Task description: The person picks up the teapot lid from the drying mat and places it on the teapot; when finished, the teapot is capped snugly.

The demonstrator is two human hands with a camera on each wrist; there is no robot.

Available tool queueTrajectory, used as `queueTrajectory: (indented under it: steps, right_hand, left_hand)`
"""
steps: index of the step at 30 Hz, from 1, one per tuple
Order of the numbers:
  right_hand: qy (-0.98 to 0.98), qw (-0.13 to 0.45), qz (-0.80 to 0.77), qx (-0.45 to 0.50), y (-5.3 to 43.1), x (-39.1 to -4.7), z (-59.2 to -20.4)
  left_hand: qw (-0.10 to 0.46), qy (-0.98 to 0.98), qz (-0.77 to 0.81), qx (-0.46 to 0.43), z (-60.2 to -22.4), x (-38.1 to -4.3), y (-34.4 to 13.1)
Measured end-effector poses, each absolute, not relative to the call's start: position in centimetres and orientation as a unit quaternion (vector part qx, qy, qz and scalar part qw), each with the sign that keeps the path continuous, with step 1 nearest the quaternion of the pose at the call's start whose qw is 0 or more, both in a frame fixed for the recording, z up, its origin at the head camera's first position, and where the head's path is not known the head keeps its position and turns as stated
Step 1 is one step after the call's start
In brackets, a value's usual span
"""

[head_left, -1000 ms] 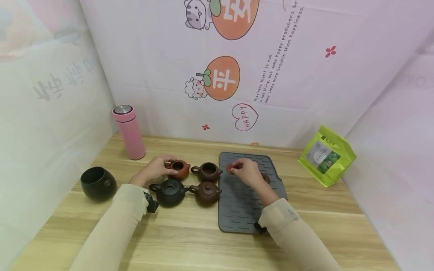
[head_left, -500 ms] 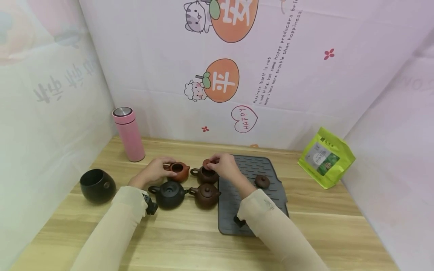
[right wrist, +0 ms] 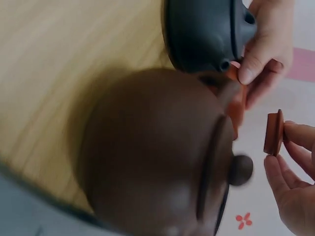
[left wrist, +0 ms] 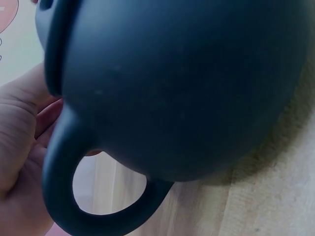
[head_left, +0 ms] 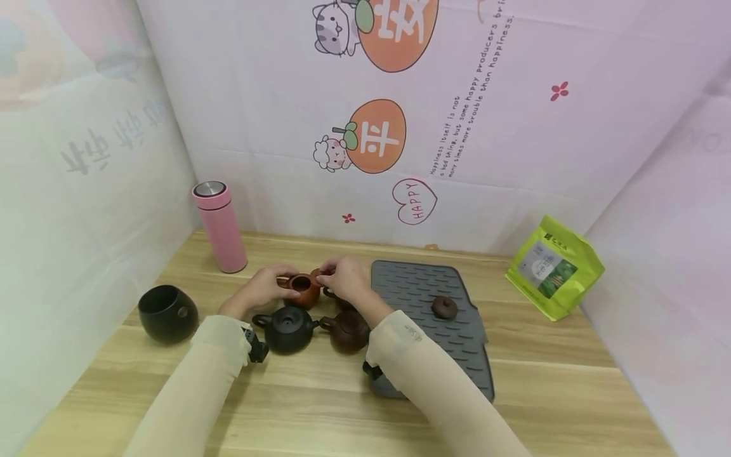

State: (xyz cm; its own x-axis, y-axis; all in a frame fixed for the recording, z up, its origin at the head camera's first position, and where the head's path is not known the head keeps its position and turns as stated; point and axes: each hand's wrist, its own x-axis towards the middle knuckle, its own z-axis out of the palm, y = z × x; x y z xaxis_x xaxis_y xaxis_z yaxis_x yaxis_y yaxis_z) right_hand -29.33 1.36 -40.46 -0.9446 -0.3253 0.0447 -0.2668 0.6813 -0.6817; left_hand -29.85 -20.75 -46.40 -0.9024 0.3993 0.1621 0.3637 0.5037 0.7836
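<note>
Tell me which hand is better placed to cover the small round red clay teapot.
Right, probably: the right hand pinches the round red clay lid near the uncovered teapot, which the left hand grips.

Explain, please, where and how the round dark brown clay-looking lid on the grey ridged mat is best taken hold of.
Probably by its small round brown knob, pinched from straight above. The round dark brown clay-looking lid lies knob-up on the grey ridged mat with nothing over it; its low body seems to offer less to grip.
</note>
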Motion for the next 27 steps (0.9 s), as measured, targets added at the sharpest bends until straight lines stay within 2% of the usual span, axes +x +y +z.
queueTrajectory:
  steps: [10,27]
  right_hand:
    - [0.911,0.035,-0.369,-0.181,-1.6,-29.9,-41.9]
    - [0.927,0.006,-0.326,-0.184,-2.9,-30.3,-43.8]
  left_hand:
    - [0.027,0.853,0.475,0.216,-46.3,-29.6,-20.6]
    - [0.046,0.850,0.485,0.199,-46.4,-29.8,-20.6]
